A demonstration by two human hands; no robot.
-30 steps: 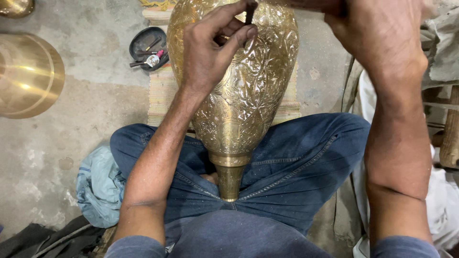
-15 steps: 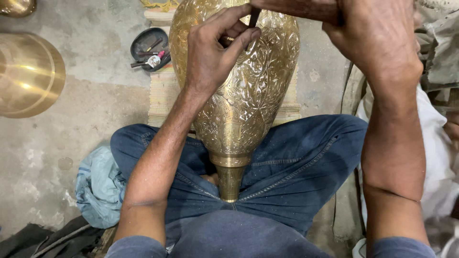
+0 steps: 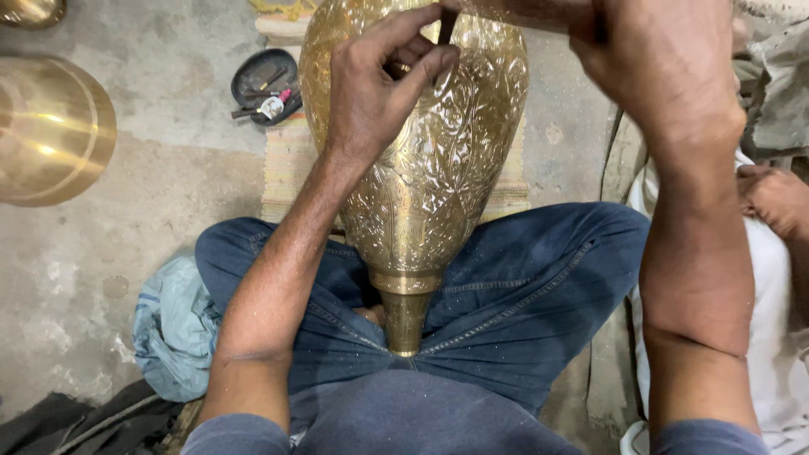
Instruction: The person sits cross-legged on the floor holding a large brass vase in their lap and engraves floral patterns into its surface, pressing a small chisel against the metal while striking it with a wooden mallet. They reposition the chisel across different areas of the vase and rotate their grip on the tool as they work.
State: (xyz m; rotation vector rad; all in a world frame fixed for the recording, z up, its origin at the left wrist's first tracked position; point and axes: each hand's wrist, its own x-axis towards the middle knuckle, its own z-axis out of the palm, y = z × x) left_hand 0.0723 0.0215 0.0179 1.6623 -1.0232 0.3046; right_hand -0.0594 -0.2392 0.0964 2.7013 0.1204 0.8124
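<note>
Barely anything shifted, big engraved brass vase [image 3: 421, 168] still propped neck-down in the lap, top cut off, left hand [image 3: 371, 93] pinching a thin dark chisel [image 3: 447, 25] against it, right hand [image 3: 666, 76] clenched round something mostly out of frame

1. Large golden brass vase [image 3: 421, 168] — gleaming, covered in engraved floral patterning.
2. Blue denim jeans [image 3: 522, 295] beneath it.
3. Plain golden brass bowl [image 3: 50, 126] — smooth, unpatterned.
4. Crumpled pale-blue cloth [image 3: 173, 329] on grey concrete floor [image 3: 168, 168].
</note>
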